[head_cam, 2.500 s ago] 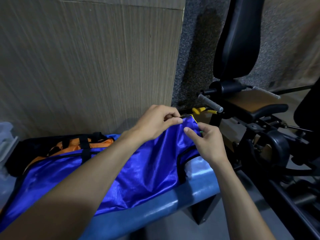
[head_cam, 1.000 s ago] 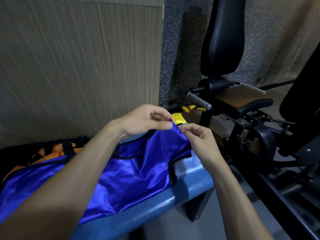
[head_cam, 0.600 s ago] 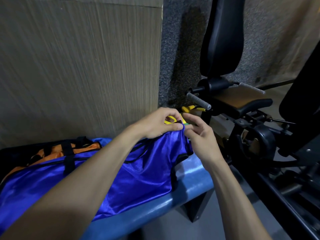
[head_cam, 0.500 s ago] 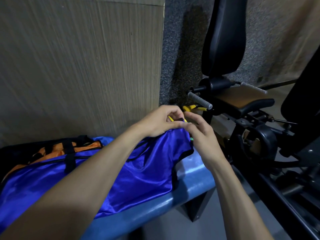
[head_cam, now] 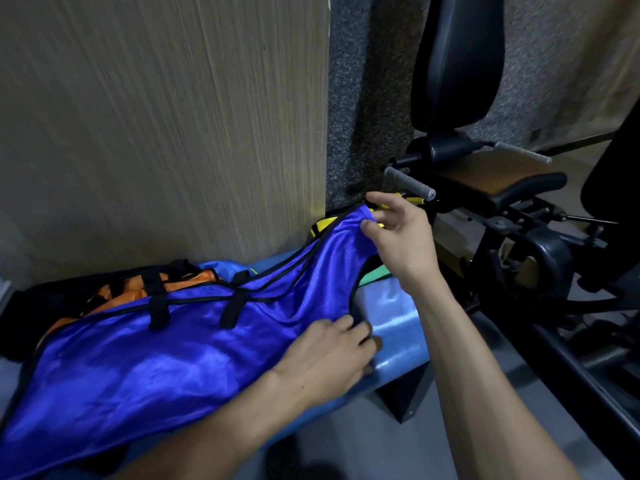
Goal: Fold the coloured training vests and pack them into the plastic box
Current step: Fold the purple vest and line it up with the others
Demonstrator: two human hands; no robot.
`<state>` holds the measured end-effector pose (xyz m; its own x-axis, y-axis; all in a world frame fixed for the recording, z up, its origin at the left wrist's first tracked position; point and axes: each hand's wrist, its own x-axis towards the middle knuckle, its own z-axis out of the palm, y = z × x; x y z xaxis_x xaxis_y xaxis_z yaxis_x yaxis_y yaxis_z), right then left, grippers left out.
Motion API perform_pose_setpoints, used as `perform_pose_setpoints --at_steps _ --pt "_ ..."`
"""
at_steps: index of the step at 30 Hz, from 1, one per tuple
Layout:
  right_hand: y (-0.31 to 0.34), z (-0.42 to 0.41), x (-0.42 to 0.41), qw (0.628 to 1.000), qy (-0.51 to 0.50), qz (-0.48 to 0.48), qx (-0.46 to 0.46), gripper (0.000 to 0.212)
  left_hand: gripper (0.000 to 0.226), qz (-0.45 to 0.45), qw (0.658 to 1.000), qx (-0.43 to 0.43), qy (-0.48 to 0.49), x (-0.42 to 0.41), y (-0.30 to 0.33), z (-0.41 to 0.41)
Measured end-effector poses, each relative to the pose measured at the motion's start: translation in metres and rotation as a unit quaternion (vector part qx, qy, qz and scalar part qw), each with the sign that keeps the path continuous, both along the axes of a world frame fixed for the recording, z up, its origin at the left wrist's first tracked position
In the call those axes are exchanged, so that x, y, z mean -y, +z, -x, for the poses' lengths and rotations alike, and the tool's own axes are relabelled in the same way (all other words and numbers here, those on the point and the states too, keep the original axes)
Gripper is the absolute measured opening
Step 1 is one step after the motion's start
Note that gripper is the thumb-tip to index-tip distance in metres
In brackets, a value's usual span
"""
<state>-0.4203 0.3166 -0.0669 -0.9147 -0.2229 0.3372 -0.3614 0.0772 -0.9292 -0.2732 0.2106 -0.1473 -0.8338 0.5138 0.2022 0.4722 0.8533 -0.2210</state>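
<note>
A shiny blue vest [head_cam: 166,358] with black trim lies spread along the blue bench [head_cam: 391,327]. My right hand [head_cam: 398,237] pinches its raised shoulder strap between thumb and fingers at the far right end. My left hand [head_cam: 325,362] lies on the vest's lower edge by the armhole, fingers bent over the black trim. An orange vest [head_cam: 138,289] shows behind the blue one. A yellow vest [head_cam: 323,225] and a green one [head_cam: 375,273] peek out under the strap. The plastic box is out of view.
A wood-grain panel [head_cam: 162,133] rises right behind the bench. A black gym machine [head_cam: 485,188] with a padded seat, backrest and grey handles stands close on the right. Grey floor lies below the bench's front edge.
My left hand has let go of the shoulder strap and dropped to the vest's lower edge. My right hand still holds the strap up, and the vest now lies flatter.
</note>
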Motion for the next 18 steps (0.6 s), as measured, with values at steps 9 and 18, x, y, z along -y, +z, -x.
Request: perform_pose_setpoints --at_steps 9,18 --pt "-0.005 0.002 0.005 0.998 -0.059 -0.031 0.011 0.032 0.024 0.023 0.992 -0.098 0.075 0.028 0.023 -0.033" --pt "-0.007 -0.001 0.006 0.994 -0.082 -0.061 0.024 0.030 0.039 0.000 0.992 -0.087 0.086 0.053 0.002 -0.050"
